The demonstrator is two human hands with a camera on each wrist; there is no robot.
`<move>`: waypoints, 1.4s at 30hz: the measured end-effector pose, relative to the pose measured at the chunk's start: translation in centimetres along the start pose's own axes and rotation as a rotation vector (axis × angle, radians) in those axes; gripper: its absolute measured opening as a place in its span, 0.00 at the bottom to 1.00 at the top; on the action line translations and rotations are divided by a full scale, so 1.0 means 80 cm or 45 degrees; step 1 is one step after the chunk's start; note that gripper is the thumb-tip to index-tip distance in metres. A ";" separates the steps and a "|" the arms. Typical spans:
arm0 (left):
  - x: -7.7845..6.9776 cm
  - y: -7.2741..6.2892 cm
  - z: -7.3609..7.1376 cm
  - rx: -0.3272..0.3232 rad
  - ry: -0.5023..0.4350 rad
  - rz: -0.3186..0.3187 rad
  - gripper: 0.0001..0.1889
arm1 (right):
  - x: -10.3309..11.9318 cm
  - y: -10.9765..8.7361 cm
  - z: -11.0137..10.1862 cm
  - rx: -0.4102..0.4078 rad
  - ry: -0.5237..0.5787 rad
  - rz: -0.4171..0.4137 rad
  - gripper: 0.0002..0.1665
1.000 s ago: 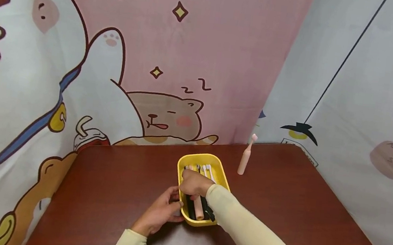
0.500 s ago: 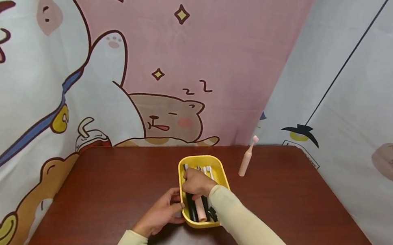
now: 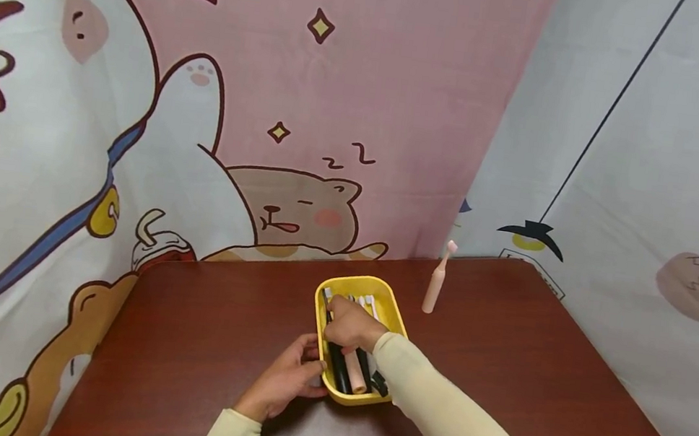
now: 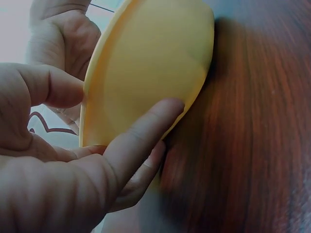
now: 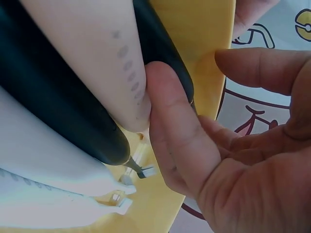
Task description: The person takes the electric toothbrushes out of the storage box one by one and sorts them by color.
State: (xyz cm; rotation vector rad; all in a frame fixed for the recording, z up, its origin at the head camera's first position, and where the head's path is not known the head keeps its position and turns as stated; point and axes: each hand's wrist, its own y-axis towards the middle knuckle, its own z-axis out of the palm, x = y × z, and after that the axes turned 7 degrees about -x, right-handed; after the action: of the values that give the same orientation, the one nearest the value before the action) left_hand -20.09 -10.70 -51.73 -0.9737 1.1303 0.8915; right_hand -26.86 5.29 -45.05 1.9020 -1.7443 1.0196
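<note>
A yellow tray (image 3: 393, 309) on the table holds several electric toothbrushes. In the left wrist view, my left hand (image 3: 287, 378) grips the tray's left side, with one digit at the rim and others along the outer wall. My right hand (image 3: 352, 324) reaches into the tray. Its fingers (image 5: 170, 102) lie straight against a black toothbrush (image 5: 165, 48) at the left wall and touch a pink toothbrush (image 5: 92, 53) beside it; the thumb stands apart. Another black toothbrush (image 5: 53, 82) and white toothbrushes (image 5: 43, 199) lie farther right in the tray. The right hand hides part of them in the head view.
A pink electric toothbrush (image 3: 435, 287) stands upright on the brown table (image 3: 224, 333), behind and right of the tray. Cartoon-printed cloth (image 3: 389, 106) hangs behind the table and along its sides.
My right hand has shifted slightly inside the tray. The black toothbrush's head now shows more clearly at the tray's far left corner. My left hand stays at the tray's side.
</note>
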 end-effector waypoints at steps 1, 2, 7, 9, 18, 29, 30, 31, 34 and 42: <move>0.000 0.000 0.000 0.002 0.001 0.004 0.33 | 0.000 -0.001 -0.001 -0.006 0.004 -0.002 0.36; 0.001 0.001 0.000 0.003 0.002 0.007 0.33 | 0.001 -0.002 -0.001 -0.013 0.007 -0.005 0.36; 0.001 0.003 0.001 0.015 0.007 0.010 0.32 | 0.002 -0.006 -0.003 -0.003 0.048 -0.026 0.35; 0.000 0.003 0.001 0.020 0.011 0.001 0.32 | 0.001 -0.007 -0.004 0.008 0.058 -0.032 0.34; -0.003 0.003 0.000 0.021 0.048 -0.024 0.33 | -0.004 -0.008 -0.006 0.039 0.121 -0.025 0.33; -0.001 0.003 0.003 0.036 0.044 -0.036 0.33 | -0.012 -0.014 -0.013 0.054 0.210 -0.075 0.30; -0.001 0.003 0.003 0.036 0.044 -0.038 0.33 | -0.012 -0.015 -0.013 0.048 0.218 -0.087 0.30; -0.001 0.003 0.003 0.037 0.043 -0.039 0.33 | -0.013 -0.017 -0.014 0.043 0.229 -0.096 0.29; -0.001 0.003 0.003 0.033 0.039 -0.041 0.33 | -0.014 -0.023 -0.015 0.029 0.257 -0.108 0.26; -0.001 0.002 0.003 0.032 0.042 -0.041 0.33 | -0.023 -0.031 -0.019 0.019 0.319 -0.136 0.21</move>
State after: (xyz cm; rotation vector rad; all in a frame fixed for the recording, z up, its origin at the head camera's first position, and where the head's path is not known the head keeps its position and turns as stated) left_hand -20.17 -10.44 -51.64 -0.9860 1.1480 0.8361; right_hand -24.83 8.07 -44.83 1.7684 -1.4831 1.1766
